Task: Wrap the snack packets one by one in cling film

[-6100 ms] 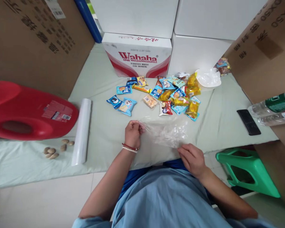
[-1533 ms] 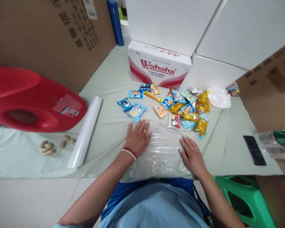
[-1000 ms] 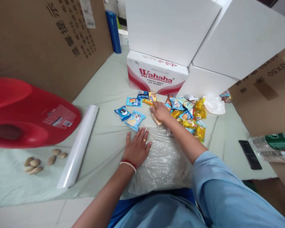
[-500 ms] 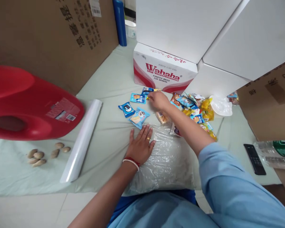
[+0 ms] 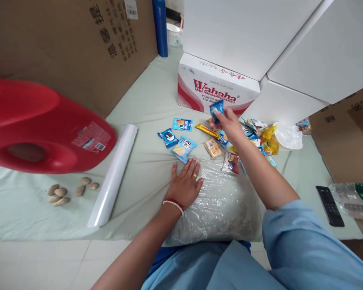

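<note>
My right hand (image 5: 229,123) pinches a blue snack packet (image 5: 216,110), raised in front of the Wahaha carton. Flat and with its fingers spread, my left hand (image 5: 186,183) lies on the left edge of a clear plastic bag (image 5: 220,205). Just beyond those fingertips are a light-blue snack packet (image 5: 184,148), a dark-blue packet (image 5: 168,138) and a flat blue packet (image 5: 182,124). Below my right hand lie a yellow stick packet (image 5: 207,131), a clear-wrapped cracker packet (image 5: 212,148) and a brown-and-white packet (image 5: 230,163). More snack packets are partly hidden by my right forearm.
A red jug (image 5: 48,129) and a white roll (image 5: 113,177) occupy the left, near several brown nuts or stones (image 5: 59,192). The Wahaha carton (image 5: 218,86) stands at the back. To the right are a white bowl (image 5: 288,136), a black remote (image 5: 329,205) and plastic bottles (image 5: 353,197).
My right hand has moved right and up from the table, now with a blue packet in it. The yellow stick packet now lies in view. My left hand stays on the bag; the view has shifted slightly.
</note>
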A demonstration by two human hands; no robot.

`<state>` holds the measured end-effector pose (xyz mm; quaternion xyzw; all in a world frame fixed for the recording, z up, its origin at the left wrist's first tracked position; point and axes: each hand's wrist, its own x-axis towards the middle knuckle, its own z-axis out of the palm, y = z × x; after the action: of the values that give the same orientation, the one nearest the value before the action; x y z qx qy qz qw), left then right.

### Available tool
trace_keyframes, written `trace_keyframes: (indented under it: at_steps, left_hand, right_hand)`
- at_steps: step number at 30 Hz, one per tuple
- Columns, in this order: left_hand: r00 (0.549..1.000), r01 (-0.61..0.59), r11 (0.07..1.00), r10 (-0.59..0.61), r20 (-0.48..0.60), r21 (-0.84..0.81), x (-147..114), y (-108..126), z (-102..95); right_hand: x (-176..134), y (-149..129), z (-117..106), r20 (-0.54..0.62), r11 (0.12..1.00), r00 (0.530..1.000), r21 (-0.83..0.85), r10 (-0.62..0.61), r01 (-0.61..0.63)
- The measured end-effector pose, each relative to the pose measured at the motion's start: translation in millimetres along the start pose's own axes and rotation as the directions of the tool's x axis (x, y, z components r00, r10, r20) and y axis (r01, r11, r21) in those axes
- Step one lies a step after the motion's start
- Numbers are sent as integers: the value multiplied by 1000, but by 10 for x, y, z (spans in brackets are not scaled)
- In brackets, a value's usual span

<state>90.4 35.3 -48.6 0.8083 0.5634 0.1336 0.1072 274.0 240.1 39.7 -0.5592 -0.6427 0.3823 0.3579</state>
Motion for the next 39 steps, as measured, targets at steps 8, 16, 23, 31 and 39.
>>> trace_keyframes:
  at_steps: [8,16,23,31,39]
  left_hand:
    - [1000,-22,1000,22,-1,-1,-2,-10,5]
    - [1000,-14,1000,13,12,19,7,7,-3]
    - [998,11,1000,-13,57,28,16,18,-32]
    - [998,0,1000,0,56,0,10,33,-31]
    - [1000,-12,999,13,12,-53,-2,17,-27]
  right_hand:
    - [-1713,202,-375,836,988,537,-33,110,-151]
    - [-1513,-346,6,468,670,872,-695,146,261]
    - [-389,-633,1289,385,659,918,-667,-92,346]
    - [-294,-602,1310,386,816,898,-436,-213,381]
    - [-1665,-90,-309,520,911,812,-142,-265,388]
